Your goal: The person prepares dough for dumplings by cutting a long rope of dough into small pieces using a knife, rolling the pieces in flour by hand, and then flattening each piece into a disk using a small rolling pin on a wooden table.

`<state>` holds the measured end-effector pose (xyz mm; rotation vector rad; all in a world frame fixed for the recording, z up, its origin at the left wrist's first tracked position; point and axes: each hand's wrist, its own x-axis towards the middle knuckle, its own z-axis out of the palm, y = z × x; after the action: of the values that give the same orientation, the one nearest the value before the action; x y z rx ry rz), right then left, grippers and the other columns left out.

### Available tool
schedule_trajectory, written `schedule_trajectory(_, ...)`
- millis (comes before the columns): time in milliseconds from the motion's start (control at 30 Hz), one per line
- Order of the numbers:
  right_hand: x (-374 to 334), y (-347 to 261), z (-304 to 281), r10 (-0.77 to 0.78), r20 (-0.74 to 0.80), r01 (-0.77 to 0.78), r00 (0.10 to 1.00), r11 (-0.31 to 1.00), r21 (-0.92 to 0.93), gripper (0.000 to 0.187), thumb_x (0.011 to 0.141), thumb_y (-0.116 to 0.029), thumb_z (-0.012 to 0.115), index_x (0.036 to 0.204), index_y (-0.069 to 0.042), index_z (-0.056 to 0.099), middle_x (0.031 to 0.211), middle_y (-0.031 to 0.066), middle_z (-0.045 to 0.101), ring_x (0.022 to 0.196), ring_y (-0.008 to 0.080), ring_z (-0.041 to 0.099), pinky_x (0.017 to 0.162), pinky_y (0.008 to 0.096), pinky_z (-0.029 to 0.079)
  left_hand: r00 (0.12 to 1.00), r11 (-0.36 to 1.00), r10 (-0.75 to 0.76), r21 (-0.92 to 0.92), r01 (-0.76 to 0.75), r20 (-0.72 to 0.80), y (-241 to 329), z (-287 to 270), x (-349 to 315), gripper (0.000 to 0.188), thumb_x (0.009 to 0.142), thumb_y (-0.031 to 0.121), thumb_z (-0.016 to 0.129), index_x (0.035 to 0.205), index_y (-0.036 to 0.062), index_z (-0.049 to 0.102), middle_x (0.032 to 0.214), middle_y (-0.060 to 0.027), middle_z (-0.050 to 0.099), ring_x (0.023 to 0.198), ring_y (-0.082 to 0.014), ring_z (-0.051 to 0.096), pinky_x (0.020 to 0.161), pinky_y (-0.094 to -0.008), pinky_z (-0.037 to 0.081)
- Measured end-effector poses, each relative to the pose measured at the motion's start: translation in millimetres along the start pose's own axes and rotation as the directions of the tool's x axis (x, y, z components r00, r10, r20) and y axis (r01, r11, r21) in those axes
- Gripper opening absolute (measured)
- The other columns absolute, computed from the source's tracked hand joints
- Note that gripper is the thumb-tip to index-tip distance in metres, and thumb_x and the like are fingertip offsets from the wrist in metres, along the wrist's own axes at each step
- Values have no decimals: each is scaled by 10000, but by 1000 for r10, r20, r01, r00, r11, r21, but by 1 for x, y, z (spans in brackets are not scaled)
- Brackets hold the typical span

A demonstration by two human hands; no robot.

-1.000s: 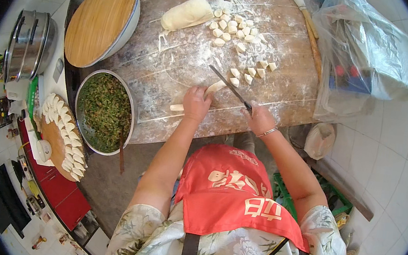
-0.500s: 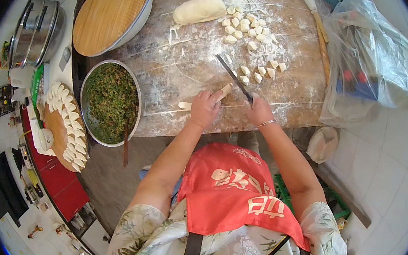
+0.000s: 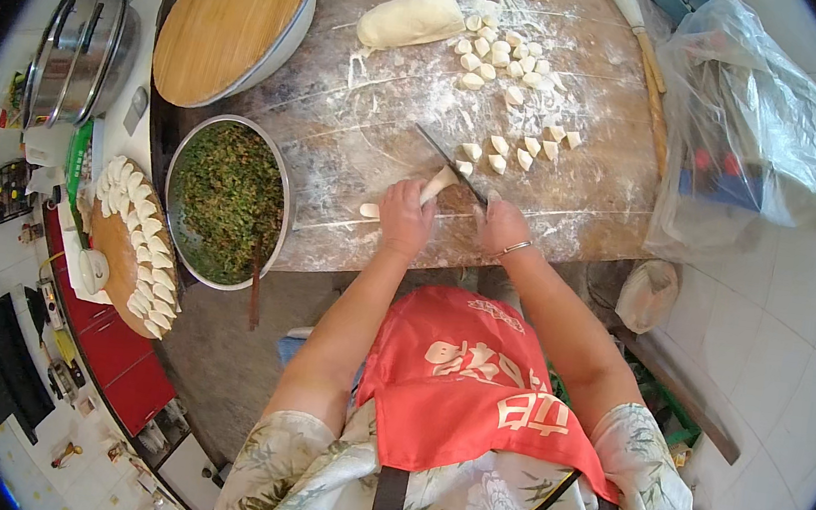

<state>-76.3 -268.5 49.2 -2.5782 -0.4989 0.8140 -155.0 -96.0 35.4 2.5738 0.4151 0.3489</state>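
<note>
My left hand lies closed over a pale dough rope, which sticks out past the fingers toward the knife. A short dough end shows on the other side of this hand. In my right hand is a dark, narrow knife, gripped at the handle, its blade slanting to the far left across the tip of the rope. Small cut dough pieces lie against and beyond the blade. Farther off are a cluster of floured dough pieces and a thick dough log.
A metal bowl of chopped green filling stands left, with a brown stick leaning in it. Beyond is a large basin with a round wooden lid. Shaped dumplings fill part of a round board. A brush and plastic-covered items are right.
The knife has moved left, its blade now over the rope's tip. Cut dough shows beside the blade where none was visible before. The view has shifted slightly.
</note>
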Motion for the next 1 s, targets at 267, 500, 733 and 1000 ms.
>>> schedule_trajectory(267,10,-2,-33,-60,-52,61,997,998,16,312,876,-314,591,906,-6,626,799,264,636,783,424,629,708,496,513,982,982,-182,-32,184,54,-20,4,48,262,802,179,651,1022,43,691,962,-168,611,936,-363,565,833,-435,466)
schedule_trajectory(500,-1,-9,-20,-115,-11,115,993,993,0,299,891,-300,564,899,-6,616,811,244,649,774,412,640,709,489,518,984,983,-177,-40,178,31,-17,-2,39,282,777,203,675,1020,60,697,1005,-181,607,953,-369,562,839,-434,467)
schedule_trajectory(733,33,-26,11,-81,-11,81,997,996,-40,278,887,-253,556,960,14,582,864,244,646,826,403,636,752,483,510,992,999,-49,6,49,118,-18,-17,20,380,724,167,690,1095,90,666,970,-147,592,951,-347,556,848,-435,456)
schedule_trajectory(1000,4,-18,-28,-192,26,193,981,980,-36,327,883,-312,572,930,9,615,840,251,639,808,417,627,727,492,504,995,996,94,-1,-94,35,-28,-12,7,423,686,114,697,1102,126,620,953,-97,572,915,-319,555,754,-442,455)
